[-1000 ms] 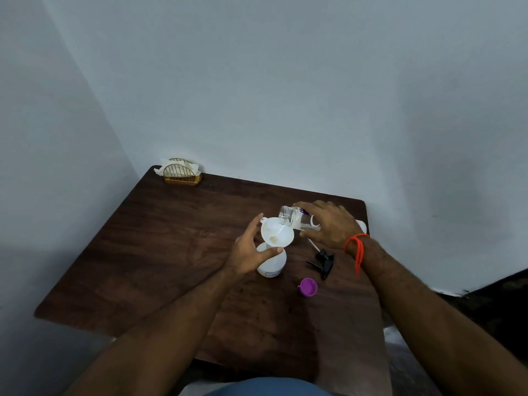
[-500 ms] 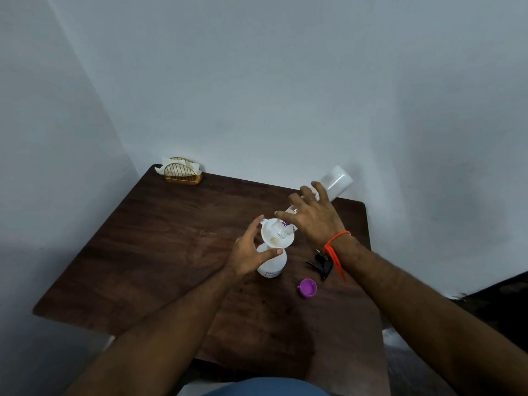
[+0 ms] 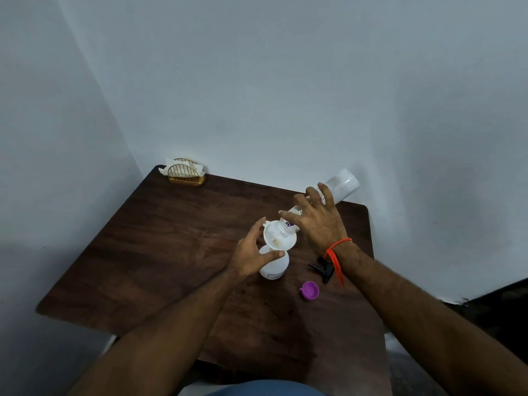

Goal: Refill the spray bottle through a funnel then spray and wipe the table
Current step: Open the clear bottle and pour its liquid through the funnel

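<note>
1. We are steadying the white spray bottle [image 3: 273, 265] at the frame's middle with our left hand [image 3: 251, 254], thumb and fingers curling loosely round its shoulder under the white funnel [image 3: 279, 235].
2. Our right hand [image 3: 317, 221] is gripping the clear refill bottle [image 3: 341, 184], tipping it steeply, mouth inside the funnel.
3. We are judging the refill step nearly finished; next comes lifting the funnel out and screwing on the black trigger head [image 3: 323, 267].
4. The purple cap [image 3: 310, 290] is lying below it; a napkin holder [image 3: 185, 172] is sitting in the table's [image 3: 171, 238] upper-left corner.
</note>
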{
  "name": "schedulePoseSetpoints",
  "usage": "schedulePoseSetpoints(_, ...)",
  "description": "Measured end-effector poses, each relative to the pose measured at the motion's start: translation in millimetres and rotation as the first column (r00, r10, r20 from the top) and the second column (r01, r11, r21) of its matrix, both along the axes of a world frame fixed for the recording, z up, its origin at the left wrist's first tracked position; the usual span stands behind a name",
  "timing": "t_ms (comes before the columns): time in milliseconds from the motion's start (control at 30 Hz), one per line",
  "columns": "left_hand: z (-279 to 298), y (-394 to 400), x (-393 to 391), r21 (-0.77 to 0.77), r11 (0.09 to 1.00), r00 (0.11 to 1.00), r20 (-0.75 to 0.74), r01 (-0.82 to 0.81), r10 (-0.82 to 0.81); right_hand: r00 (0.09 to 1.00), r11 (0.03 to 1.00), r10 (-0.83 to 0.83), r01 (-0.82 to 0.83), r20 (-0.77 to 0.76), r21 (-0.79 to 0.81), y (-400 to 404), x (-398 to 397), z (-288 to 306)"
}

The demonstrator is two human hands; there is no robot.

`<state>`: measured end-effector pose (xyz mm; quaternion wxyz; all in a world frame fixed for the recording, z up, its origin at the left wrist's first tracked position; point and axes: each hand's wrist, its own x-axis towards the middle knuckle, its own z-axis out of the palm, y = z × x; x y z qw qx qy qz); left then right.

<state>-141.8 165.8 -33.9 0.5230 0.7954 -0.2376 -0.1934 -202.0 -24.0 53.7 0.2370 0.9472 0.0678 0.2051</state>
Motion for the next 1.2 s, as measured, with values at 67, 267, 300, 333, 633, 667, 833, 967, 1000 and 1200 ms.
schedulePoseSetpoints(67, 0, -1, -1, -0.007, 1.0, 1.0, -0.007, -0.01, 0.01, 0.994, 0.99, -0.082, 0.089, -0.069, 0.111, -1, -3, 0)
schedulePoseSetpoints(267, 0, 0, 0, -0.02, 0.998, 0.998, -0.03, -0.056, 0.055, 0.87, 0.674, -0.228, 0.466, -0.437, 0.574, -20, -17, -18)
schedulePoseSetpoints(300, 0, 0, 0, -0.019, 0.998, 0.998, -0.028, -0.052, 0.051, 0.874, 0.577, -0.175, 0.464, -0.452, 0.673, -25, -19, -22)
schedulePoseSetpoints(333, 1, 0, 0, -0.023, 0.998, 0.998, -0.028, -0.051, 0.05, 0.888, 0.483, -0.126, 0.444, -0.442, 0.755, -28, -21, -24)
schedulePoseSetpoints(633, 13, -3, -1, -0.05, 0.995, 0.996, 0.001, -0.085, 0.085, 0.947, 0.104, -0.102, 0.313, -0.303, 0.944, -36, -35, -39)
schedulePoseSetpoints(667, 14, -3, 0, -0.053, 0.995, 0.996, 0.004, -0.089, 0.089, 0.947, 0.1, -0.106, 0.314, -0.304, 0.944, -37, -36, -41)
schedulePoseSetpoints(833, 15, -5, 1, -0.056, 0.992, 0.993, 0.015, -0.116, 0.117, 0.95, 0.123, -0.131, 0.299, -0.283, 0.946, -42, -42, -50)
schedulePoseSetpoints(967, 17, -5, -2, -0.042, 0.994, 0.995, 0.004, -0.104, 0.104, 0.953, 0.122, -0.131, 0.288, -0.272, 0.95, -44, -46, -51)
schedulePoseSetpoints(1000, 17, -4, -3, -0.039, 0.994, 0.995, -0.003, -0.102, 0.102, 0.953, 0.12, -0.129, 0.288, -0.273, 0.95, -44, -47, -52)
schedulePoseSetpoints(1200, 12, -4, -5, -0.027, 0.994, 0.995, -0.007, -0.103, 0.102, 0.951, 0.128, -0.104, 0.304, -0.292, 0.944, -46, -51, -58)
